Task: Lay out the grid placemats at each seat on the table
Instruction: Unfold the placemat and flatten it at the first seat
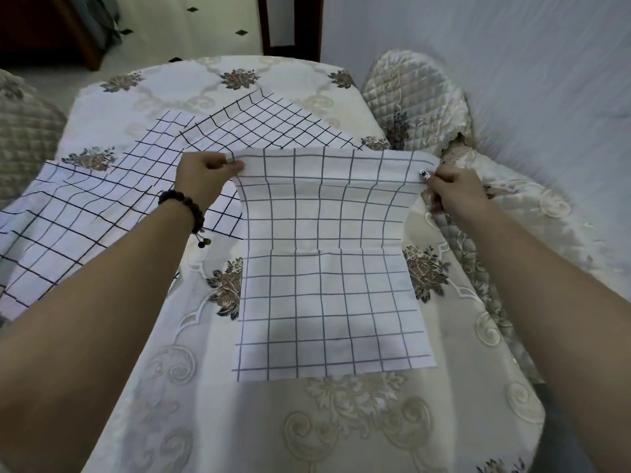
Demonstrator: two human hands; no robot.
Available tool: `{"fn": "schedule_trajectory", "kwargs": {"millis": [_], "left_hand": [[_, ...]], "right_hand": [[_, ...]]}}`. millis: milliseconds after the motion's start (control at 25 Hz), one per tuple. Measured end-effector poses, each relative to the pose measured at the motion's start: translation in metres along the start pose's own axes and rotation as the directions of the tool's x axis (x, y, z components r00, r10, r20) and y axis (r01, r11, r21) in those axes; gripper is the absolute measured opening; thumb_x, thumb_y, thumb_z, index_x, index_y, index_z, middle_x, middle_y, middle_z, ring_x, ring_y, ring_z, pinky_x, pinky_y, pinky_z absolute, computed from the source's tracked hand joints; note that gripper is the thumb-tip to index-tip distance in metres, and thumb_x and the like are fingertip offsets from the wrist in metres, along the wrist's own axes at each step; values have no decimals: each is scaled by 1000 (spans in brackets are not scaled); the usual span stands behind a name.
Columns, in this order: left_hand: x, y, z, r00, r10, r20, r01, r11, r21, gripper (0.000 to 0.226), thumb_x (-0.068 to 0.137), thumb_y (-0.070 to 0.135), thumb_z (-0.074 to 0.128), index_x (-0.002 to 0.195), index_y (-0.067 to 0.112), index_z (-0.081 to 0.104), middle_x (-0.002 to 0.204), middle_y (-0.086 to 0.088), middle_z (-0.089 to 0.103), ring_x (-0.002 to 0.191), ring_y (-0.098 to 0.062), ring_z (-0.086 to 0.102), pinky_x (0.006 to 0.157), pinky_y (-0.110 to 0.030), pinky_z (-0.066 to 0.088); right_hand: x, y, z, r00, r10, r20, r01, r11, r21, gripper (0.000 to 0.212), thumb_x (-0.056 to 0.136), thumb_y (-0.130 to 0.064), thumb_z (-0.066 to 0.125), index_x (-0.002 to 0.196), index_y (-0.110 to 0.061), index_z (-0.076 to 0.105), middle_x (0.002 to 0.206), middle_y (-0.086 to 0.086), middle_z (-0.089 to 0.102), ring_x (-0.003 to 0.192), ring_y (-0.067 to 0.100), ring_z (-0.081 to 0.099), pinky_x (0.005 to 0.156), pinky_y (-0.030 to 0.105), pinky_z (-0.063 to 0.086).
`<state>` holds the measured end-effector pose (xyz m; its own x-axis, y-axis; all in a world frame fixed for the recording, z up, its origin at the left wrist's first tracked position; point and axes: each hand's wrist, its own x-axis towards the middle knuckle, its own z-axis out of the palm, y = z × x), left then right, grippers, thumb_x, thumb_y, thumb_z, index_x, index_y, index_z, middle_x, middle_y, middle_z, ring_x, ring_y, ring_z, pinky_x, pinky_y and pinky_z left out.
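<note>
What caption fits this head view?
Both hands, left and right, pinch a grid placemat's far corners over the table.

The white grid-lined cloth placemat (pixel 327 268) looks matt and creased; the cream embroidered tablecloth (pixel 239 421) has a faint sheen; the quilted fabric chair cover (pixel 416 97) looks padded.

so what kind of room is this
Most likely a home dining room: a table under an embroidered floral tablecloth, a quilted chair cover pulled up beside it, and a tiled floor beyond.
</note>
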<state>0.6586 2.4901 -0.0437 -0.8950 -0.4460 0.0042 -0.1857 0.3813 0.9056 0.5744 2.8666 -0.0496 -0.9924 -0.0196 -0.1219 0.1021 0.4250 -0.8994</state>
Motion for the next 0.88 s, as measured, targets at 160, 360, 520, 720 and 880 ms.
{"fn": "schedule_trajectory", "kwargs": {"millis": [160, 360, 520, 720, 880], "left_hand": [[-37, -27, -3, 987, -86, 139, 103, 988, -117, 13, 84, 16, 68, 74, 8, 69, 63, -9, 69, 53, -15, 62, 61, -31, 53], [-90, -50, -8, 972, -127, 200, 172, 958, -230, 6, 85, 4, 65, 82, 2, 70, 90, -16, 74, 86, -24, 72, 82, -29, 57], [-132, -71, -13, 956, -161, 246, 219, 948, -230, 21, 90, 0, 52, 86, 0, 73, 82, -3, 76, 81, -15, 71, 77, -21, 57], [-176, -101, -11, 927, -320, 196, 351, 923, -155, 28, 92, 25, 56, 77, 17, 79, 73, 6, 73, 75, -10, 59, 75, -26, 51], [-200, -123, -10, 895, -403, 190, 426, 900, -94, 27, 89, 27, 60, 70, 23, 79, 90, -9, 74, 84, -25, 60, 80, -33, 51]], "right_hand": [[-25, 33, 2, 979, 149, 141, -184, 942, 282, 19, 95, -3, 46, 85, -6, 61, 66, 0, 74, 62, 11, 71, 62, 21, 58], [-68, 63, -1, 944, 235, 233, -323, 802, 502, 30, 96, -8, 37, 78, -4, 61, 76, 8, 76, 77, 19, 73, 76, 30, 59], [-105, 93, 1, 911, 378, 166, -411, 790, 455, 36, 90, -31, 53, 75, -6, 74, 79, 8, 73, 81, 26, 61, 64, 29, 54], [-156, 127, 13, 954, 291, 75, -299, 901, 313, 19, 80, 3, 65, 83, -15, 70, 71, 1, 69, 71, 15, 60, 58, 14, 49], [-180, 134, 24, 956, 292, 15, -289, 939, 186, 22, 77, 5, 69, 84, -14, 62, 74, 8, 57, 61, 15, 57, 56, 23, 42]]}}
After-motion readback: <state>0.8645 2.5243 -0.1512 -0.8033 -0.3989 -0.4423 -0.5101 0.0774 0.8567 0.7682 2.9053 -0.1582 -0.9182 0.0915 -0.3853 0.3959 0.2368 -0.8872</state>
